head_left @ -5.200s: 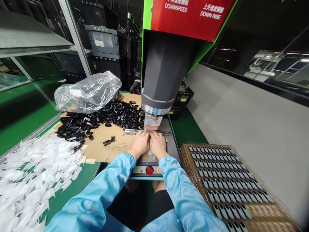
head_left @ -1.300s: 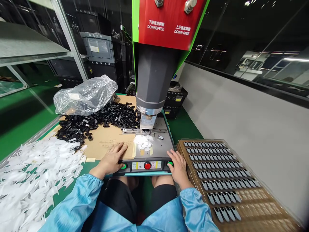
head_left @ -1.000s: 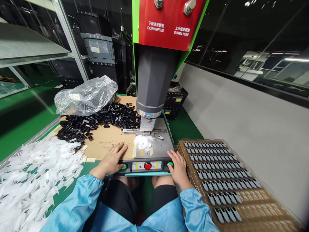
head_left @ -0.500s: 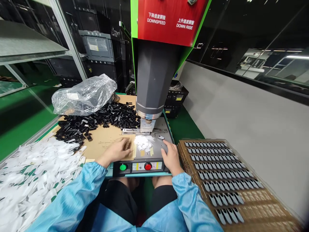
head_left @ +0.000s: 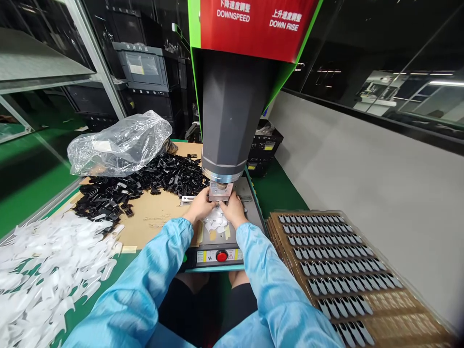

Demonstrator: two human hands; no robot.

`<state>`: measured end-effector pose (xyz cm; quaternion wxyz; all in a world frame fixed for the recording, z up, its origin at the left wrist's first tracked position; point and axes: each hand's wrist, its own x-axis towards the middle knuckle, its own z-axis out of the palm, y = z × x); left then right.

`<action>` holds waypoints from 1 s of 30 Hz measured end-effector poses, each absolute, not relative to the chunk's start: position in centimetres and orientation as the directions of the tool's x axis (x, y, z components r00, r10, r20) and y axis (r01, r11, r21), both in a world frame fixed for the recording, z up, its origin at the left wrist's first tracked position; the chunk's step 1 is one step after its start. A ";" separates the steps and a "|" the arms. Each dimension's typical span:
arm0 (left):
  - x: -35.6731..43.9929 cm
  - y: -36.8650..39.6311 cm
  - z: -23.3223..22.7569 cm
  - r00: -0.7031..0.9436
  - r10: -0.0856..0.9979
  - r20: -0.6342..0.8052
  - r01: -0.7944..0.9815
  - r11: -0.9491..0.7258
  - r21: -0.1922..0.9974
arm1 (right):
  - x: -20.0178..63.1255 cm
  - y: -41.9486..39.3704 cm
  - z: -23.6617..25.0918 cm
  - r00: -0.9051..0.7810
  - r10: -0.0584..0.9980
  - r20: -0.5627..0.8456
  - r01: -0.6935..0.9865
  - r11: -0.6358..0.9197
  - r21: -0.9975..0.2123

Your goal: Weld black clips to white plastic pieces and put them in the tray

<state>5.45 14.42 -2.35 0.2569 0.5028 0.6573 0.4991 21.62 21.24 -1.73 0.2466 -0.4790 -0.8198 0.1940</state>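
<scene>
Both my hands reach in under the head of the green and red press (head_left: pixel 224 111). My left hand (head_left: pixel 200 205) is at the left of the clear block (head_left: pixel 221 192) below the head, its fingers bent inward. On the other side, my right hand (head_left: pixel 234 209) curls in with its thumb close to the left one. Whatever lies between the fingertips is hidden. A small heap of white oval pieces (head_left: pixel 216 221) lies on the grey press base just below my hands. A metal bar (head_left: pixel 187 199) shows behind my left hand.
Black clips (head_left: pixel 174 174) lie piled at the back left, beside a clear plastic bag (head_left: pixel 121 145). Many white flat pieces (head_left: pixel 54 270) cover the near left. A red button (head_left: pixel 221 256) is on the base's front. At right stands a brown tray (head_left: pixel 395 302) with rows of grey pieces.
My hands have moved forward and together, from the two sides of the white heap to the block under the press head. The grey piece by my right fingers is now mostly covered.
</scene>
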 end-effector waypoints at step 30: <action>15.6 -1.9 -5.9 -0.338 0.939 -0.062 -0.380 -0.076 0.922 | 28.7 4.4 -5.9 -0.384 0.918 0.103 -0.184 0.033 -0.982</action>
